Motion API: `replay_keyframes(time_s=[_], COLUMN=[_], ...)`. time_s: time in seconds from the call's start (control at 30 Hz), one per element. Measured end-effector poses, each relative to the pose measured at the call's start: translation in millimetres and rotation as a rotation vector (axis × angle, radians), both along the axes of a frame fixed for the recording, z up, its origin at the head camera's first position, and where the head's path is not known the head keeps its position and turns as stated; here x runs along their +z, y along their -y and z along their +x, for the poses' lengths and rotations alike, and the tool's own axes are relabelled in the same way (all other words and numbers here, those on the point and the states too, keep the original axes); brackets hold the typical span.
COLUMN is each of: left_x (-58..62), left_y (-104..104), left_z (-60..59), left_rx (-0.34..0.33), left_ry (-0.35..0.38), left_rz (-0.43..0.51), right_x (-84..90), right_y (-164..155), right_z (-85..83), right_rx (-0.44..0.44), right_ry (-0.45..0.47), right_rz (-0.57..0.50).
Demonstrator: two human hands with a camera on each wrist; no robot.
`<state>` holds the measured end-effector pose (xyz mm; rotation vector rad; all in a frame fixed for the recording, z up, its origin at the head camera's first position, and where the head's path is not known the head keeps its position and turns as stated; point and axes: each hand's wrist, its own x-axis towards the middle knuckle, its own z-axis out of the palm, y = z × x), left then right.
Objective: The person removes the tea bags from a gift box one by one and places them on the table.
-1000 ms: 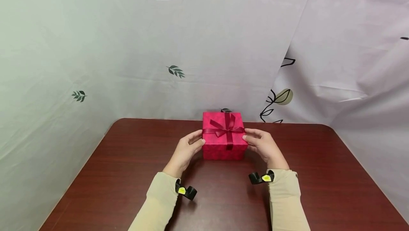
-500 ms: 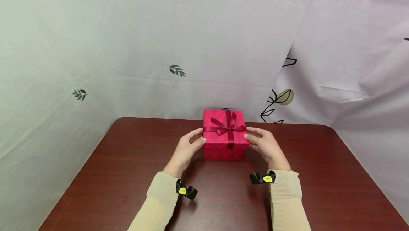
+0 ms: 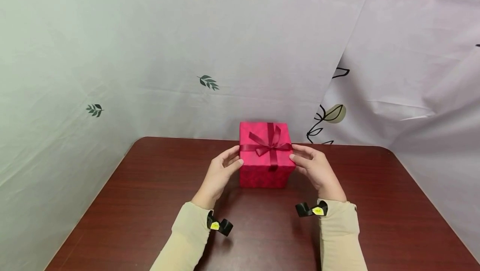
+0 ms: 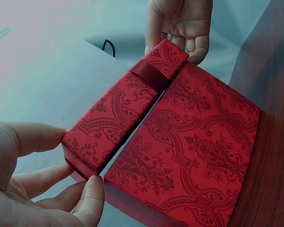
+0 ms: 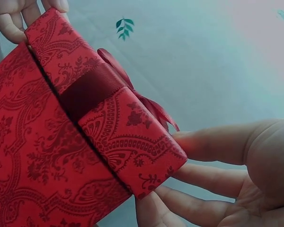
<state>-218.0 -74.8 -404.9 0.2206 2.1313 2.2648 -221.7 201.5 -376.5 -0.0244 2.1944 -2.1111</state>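
Note:
A red patterned gift box stands at the far middle of the dark wooden table (image 3: 150, 204). Its lid (image 3: 267, 144), tied with a dark red ribbon bow (image 3: 269, 146), sits raised above the box base (image 3: 262, 178). My left hand (image 3: 231, 161) pinches the lid's left end and my right hand (image 3: 301, 159) pinches its right end. In the left wrist view the lid (image 4: 128, 113) is clear of the base (image 4: 194, 156), with my thumb and fingers (image 4: 87, 196) round its near end. The right wrist view shows the lid (image 5: 109, 109) above the base (image 5: 33, 165), my fingers (image 5: 213, 142) at its end.
A pale cloth backdrop (image 3: 112, 54) printed with leaves hangs close behind and to both sides of the table. The table's rounded far corners lie at left (image 3: 140, 141) and right (image 3: 384, 149). Bare tabletop stretches in front of the box.
The lid has risen off the base between both hands and now sits higher, tilted slightly. Both hands rose a little with it.

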Motion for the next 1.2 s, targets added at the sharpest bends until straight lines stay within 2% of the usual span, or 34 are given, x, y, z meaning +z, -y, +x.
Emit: replay_keyframes(time_s=[0.5,0.7,0.87,1.2], left_x=[8.7,4.2,-0.4,0.6], left_y=[-8,-19,-27,-43], left_z=[11.0,14.1,16.5,25.4], left_rx=[-0.022,-0.038,-0.055,-0.099], left_ry=[-0.07,-0.112,-0.112,-0.148], left_rz=[0.014,0.009,0.014,-0.032], right_x=[11.8,13.7,12.8,12.8], right_y=[-10,-19,-29,-50], right_z=[9.7,10.9,11.6,18.2], right_rx=[-0.002,-0.03,-0.025,-0.024], right_ry=[-0.049,-0.046,-0.065,-0.055], right_rz=[-0.017,-0.027,-0.07,-0.119])
